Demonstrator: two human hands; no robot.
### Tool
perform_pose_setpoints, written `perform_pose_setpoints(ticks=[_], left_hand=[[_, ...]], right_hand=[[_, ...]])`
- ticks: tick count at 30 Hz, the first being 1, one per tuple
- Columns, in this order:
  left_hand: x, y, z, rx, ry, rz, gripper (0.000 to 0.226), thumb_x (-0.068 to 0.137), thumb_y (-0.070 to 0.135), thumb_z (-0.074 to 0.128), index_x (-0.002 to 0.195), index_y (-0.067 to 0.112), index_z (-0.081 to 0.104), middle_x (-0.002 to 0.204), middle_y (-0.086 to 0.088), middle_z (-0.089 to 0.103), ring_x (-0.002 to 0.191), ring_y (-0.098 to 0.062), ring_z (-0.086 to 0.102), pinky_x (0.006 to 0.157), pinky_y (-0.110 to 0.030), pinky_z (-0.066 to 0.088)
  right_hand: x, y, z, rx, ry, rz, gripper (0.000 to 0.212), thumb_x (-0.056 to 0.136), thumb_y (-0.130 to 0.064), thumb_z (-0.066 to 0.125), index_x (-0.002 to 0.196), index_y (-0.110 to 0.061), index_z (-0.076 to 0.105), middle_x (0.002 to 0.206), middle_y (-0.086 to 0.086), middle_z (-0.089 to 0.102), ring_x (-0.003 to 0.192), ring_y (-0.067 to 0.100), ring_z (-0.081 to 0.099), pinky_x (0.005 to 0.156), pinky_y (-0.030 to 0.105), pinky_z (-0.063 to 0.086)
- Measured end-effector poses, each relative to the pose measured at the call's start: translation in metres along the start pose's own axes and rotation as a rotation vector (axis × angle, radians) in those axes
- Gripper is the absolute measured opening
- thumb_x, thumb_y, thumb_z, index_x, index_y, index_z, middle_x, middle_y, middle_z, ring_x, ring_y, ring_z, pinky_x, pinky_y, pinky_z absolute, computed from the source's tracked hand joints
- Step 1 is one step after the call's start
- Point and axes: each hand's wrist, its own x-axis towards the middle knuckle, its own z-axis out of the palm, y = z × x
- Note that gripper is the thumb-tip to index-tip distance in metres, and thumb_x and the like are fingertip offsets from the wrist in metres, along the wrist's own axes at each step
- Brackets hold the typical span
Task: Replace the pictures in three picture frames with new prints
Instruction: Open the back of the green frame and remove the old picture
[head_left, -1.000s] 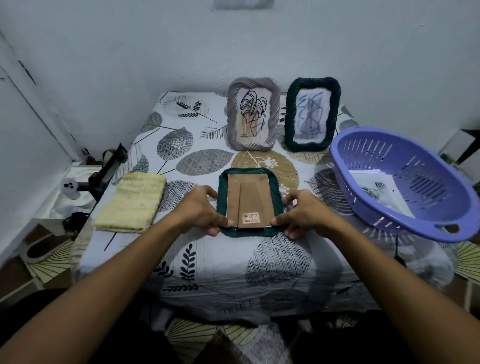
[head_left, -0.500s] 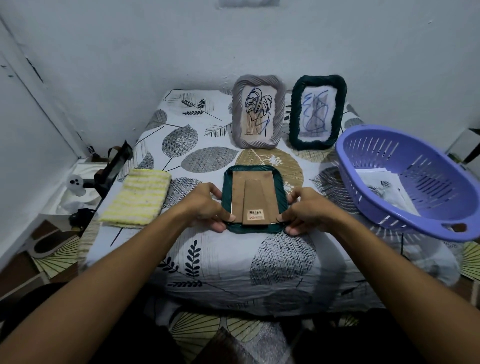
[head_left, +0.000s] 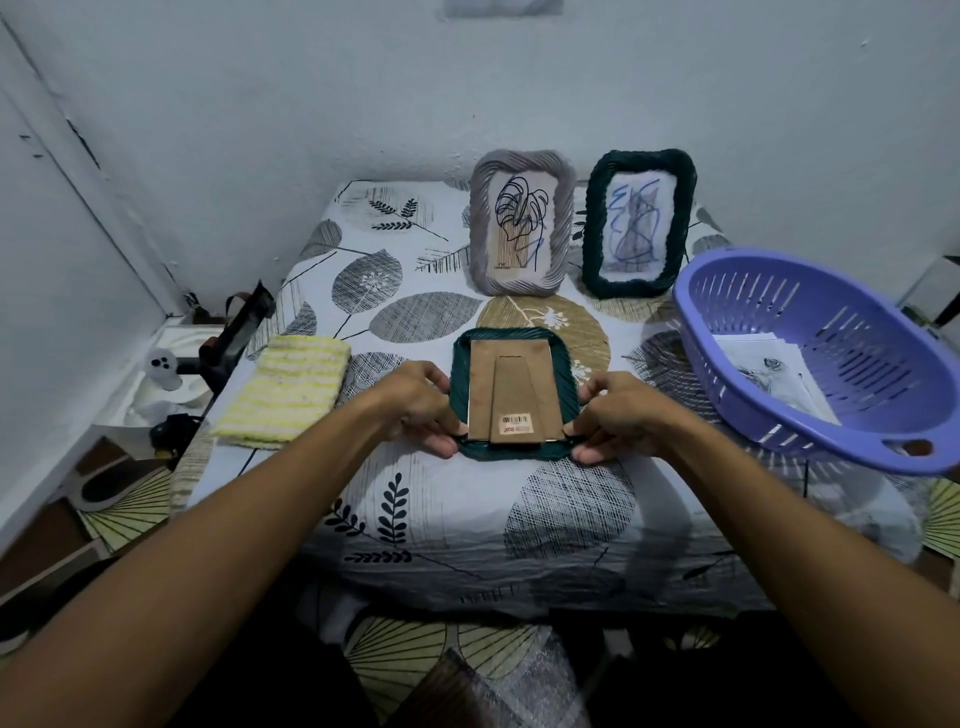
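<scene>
1. The face-down green frame (head_left: 514, 395) lies on the leaf-patterned surface (head_left: 467, 519), brown backing board (head_left: 511, 387) up, between both hands, in the same place as one second ago.
2. The left hand (head_left: 421, 405) grips the frame's lower left corner, fingers curled, thumb at the board's edge. Its hold is unchanged from the earlier frames.
3. The right hand (head_left: 613, 415) grips the lower right corner the same way, fingertips meeting the board's edge. No shift in hold is apparent.
4. The near edge of the backing board now shows a thin pale line beneath it. I cannot tell whether it has lifted.
5. The grey frame (head_left: 522, 228) and second green frame (head_left: 639, 223) stand upright at the rear, side by side, as before.
6. The purple basket (head_left: 810, 358) sits right of the hands, holding paper prints (head_left: 774, 374). The yellow striped cloth (head_left: 285, 389) lies to the left. Neither has moved.
</scene>
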Motion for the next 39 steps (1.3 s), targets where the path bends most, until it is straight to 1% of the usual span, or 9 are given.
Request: perform_pose_setpoints(ticks=[5,8,10,13,17,21,26,28,39], left_hand=[[0.001,-0.001,-0.001,-0.014,-0.006,-0.008,0.049,0.073,-0.021,0.066,0.104,0.007,0.041,0.071,-0.024,0.063,0.046,-0.030,0.063,0.044,-0.040,0.057],[-0.001,0.001,-0.005,0.012,-0.030,-0.003,0.051,0.072,-0.019,0.069,0.107,0.006,0.042,0.066,-0.026,0.065,0.045,-0.029,0.063,0.043,-0.038,0.056],[-0.001,0.003,-0.009,0.045,-0.048,0.003,0.048,0.073,-0.014,0.072,0.108,0.004,0.044,0.068,-0.027,0.066,0.048,-0.029,0.064,0.045,-0.038,0.057],[0.002,0.004,-0.015,0.059,-0.024,0.034,0.036,0.077,-0.007,0.071,0.105,0.000,0.050,0.074,-0.029,0.066,0.053,-0.031,0.064,0.050,-0.041,0.058],[0.008,0.008,-0.014,0.048,0.080,0.112,0.018,0.082,-0.007,0.066,0.093,-0.002,0.053,0.091,-0.037,0.064,0.050,-0.029,0.060,0.048,-0.039,0.056],[0.018,0.007,-0.011,0.023,0.152,0.160,0.017,0.082,-0.008,0.066,0.088,0.000,0.052,0.093,-0.037,0.065,0.044,-0.025,0.058,0.045,-0.038,0.055],[0.025,0.003,-0.010,0.003,0.171,0.175,0.018,0.079,-0.006,0.071,0.079,0.000,0.054,0.060,-0.023,0.061,0.042,-0.025,0.057,0.042,-0.034,0.054],[0.026,0.003,-0.010,0.001,0.159,0.176,0.020,0.077,-0.005,0.073,0.079,0.000,0.054,0.058,-0.022,0.061,0.042,-0.025,0.057,0.040,-0.032,0.053],[0.026,0.001,-0.007,-0.027,0.156,0.180,0.027,0.072,-0.009,0.076,0.080,0.001,0.052,0.055,-0.018,0.061,0.036,-0.020,0.055,0.037,-0.028,0.049]], right_hand=[[-0.003,0.000,0.000,0.010,0.001,-0.001,0.031,0.086,0.014,0.056,0.095,-0.009,0.038,0.059,0.014,0.066,0.049,0.025,0.063,0.041,0.031,0.055],[-0.007,-0.002,0.001,-0.008,0.014,-0.014,0.030,0.084,0.011,0.062,0.095,-0.008,0.040,0.068,0.017,0.065,0.047,0.025,0.061,0.037,0.028,0.051],[-0.007,-0.003,0.002,-0.160,0.094,-0.069,0.026,0.082,-0.001,0.070,0.091,-0.007,0.047,0.071,0.015,0.063,0.049,0.022,0.059,0.040,0.028,0.049],[-0.007,-0.012,0.007,-0.534,0.338,-0.254,0.019,0.083,-0.021,0.071,0.090,-0.014,0.054,0.082,0.003,0.060,0.072,0.019,0.059,0.062,0.035,0.052],[-0.003,-0.033,0.034,-0.645,0.409,-0.469,0.025,0.088,-0.024,0.064,0.111,-0.015,0.057,0.096,-0.001,0.055,0.080,0.015,0.054,0.064,0.027,0.041],[0.008,-0.044,0.058,-0.811,0.436,-0.437,0.028,0.088,-0.035,0.059,0.105,-0.013,0.055,0.106,0.009,0.058,0.093,0.026,0.057,0.080,0.040,0.051],[0.016,-0.050,0.065,-0.938,0.440,-0.354,0.048,0.083,-0.049,0.062,0.112,-0.012,0.052,0.113,0.010,0.060,0.103,0.030,0.058,0.080,0.037,0.046],[0.019,-0.051,0.065,-0.957,0.427,-0.325,0.057,0.080,-0.052,0.064,0.118,-0.013,0.051,0.119,0.009,0.059,0.107,0.029,0.057,0.084,0.038,0.046],[0.024,-0.053,0.063,-0.809,0.348,-0.289,0.062,0.073,-0.045,0.075,0.119,-0.011,0.051,0.118,0.009,0.059,0.104,0.027,0.058,0.083,0.037,0.051]])
